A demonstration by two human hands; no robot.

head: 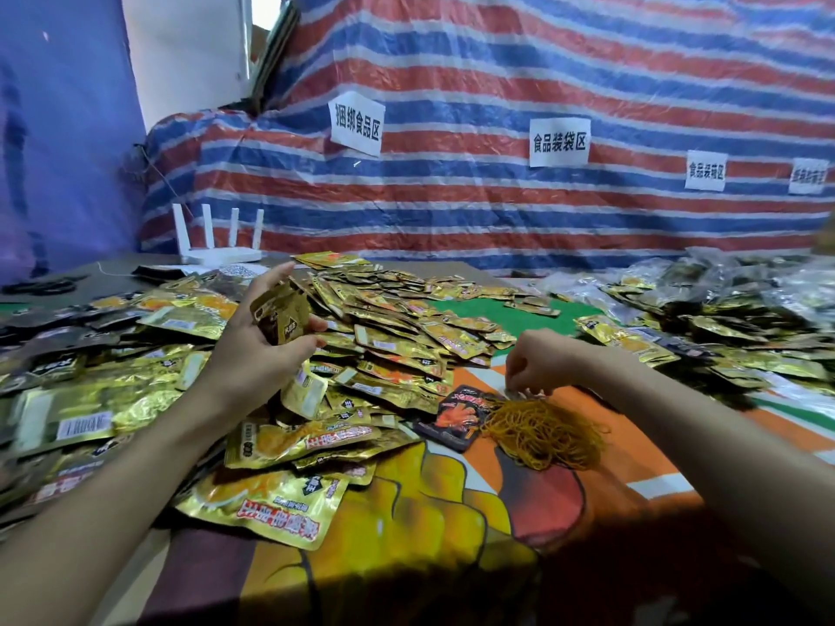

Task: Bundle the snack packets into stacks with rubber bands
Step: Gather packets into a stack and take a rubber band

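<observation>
Snack packets (384, 318) lie loose in a heap across the left and middle, none visibly banded. The left hand (262, 341) grips a small stack (282, 316) above them. Right of centre, the right hand (540, 363) curls onto the rubber bands (537, 429); whether it pinches one, I cannot tell. Nearly all bundling seems left.

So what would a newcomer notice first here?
A sprawling heap of gold snack packets fills the left and middle; the left hand holds a small stack above it. Right of that, a tangle of rubber bands lies on the orange cloth by the right hand, with a striped tarp behind.
</observation>
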